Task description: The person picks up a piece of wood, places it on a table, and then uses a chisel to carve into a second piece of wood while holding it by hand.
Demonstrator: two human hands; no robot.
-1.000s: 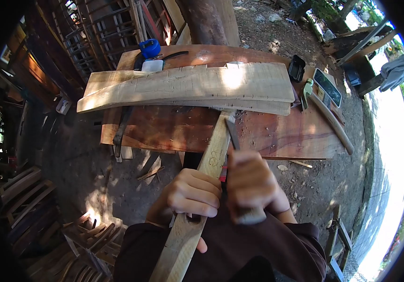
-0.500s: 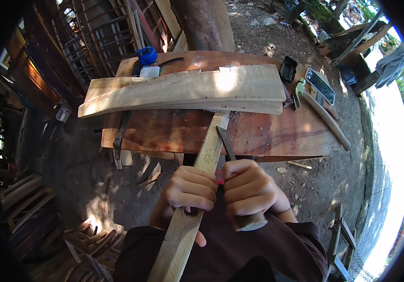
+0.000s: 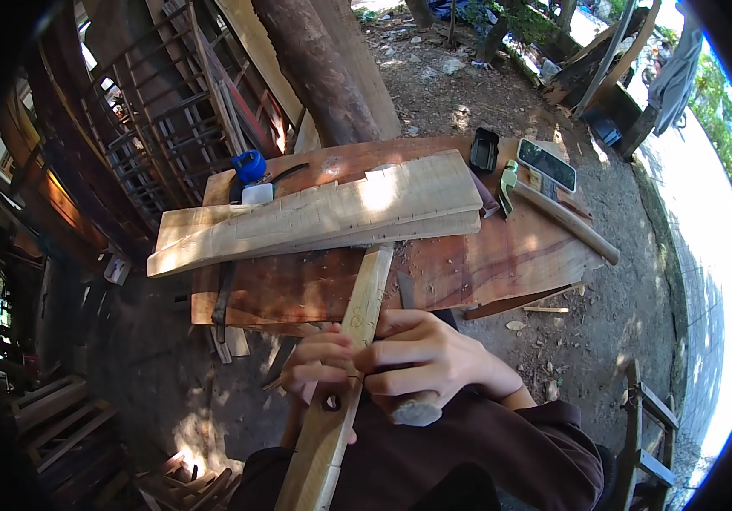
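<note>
A long pale wooden bar runs from the workbench's near edge down toward my body, with a dark hole in its side and a round mark on top. My left hand is closed around it from the left, its fingers slightly blurred and its thumb tip showing below. Beside it, my right hand grips a chisel by its wooden handle, whose butt end sticks out below the fist. The flat metal blade points away from me, just right of the bar. The right fingertips come up against the bar.
On the reddish workbench lie two broad pale boards. To their right are a hammer, a phone and a black case. A blue object stands at the back left. Wooden frames and planks stand around.
The view has tilted and shifted. My right hand and the chisel have moved against the bar and the blade sits lower, off its top end. My left fingers have loosened and shifted.
</note>
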